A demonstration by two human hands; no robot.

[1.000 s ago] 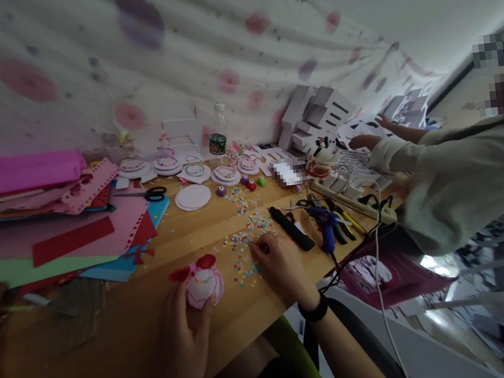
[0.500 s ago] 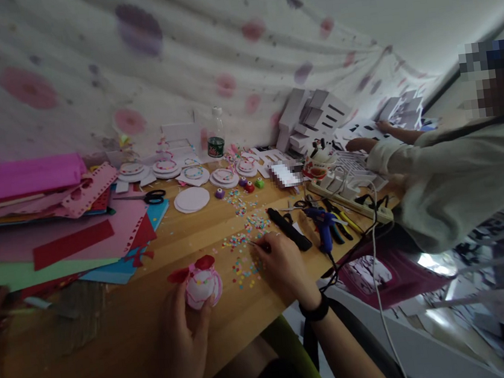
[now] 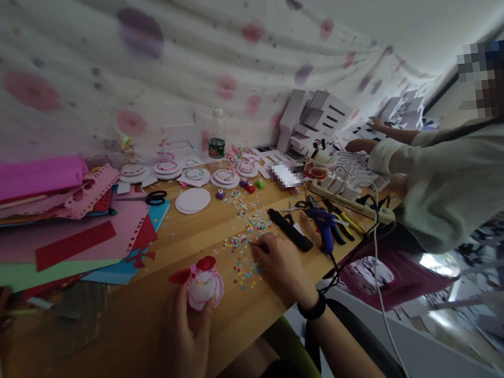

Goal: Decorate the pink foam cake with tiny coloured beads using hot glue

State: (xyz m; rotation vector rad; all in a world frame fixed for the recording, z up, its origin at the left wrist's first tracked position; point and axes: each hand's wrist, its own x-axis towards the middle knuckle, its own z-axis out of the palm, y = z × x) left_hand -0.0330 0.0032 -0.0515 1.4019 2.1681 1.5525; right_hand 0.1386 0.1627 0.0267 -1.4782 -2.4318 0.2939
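Note:
Between the thumb and fingers of my left hand (image 3: 187, 330) is a small white paper craft cake (image 3: 203, 287), trimmed with pink cord and small coloured dots. A red bow (image 3: 205, 263) stands at its far side. My right hand (image 3: 284, 263) rests low over the table, its fingers pinched on what look like thin dark tweezers (image 3: 258, 246). Their tip points left, at the loose confetti dots (image 3: 238, 239) scattered on the wood. Too little of the tool shows to make out its full shape.
Coloured paper (image 3: 71, 245) is piled at left, with scissors (image 3: 155, 197) beside it. Several decorated white discs (image 3: 224, 177) line the back near a bottle (image 3: 216, 138). A glue gun (image 3: 324, 229), pliers (image 3: 343, 221) and power strip (image 3: 353, 200) lie right. Another person's sleeve (image 3: 441, 173) reaches in.
My right hand and the tool have shifted very slightly among the confetti. My left hand keeps its hold on the craft cake. The other person's far hand has moved a little.

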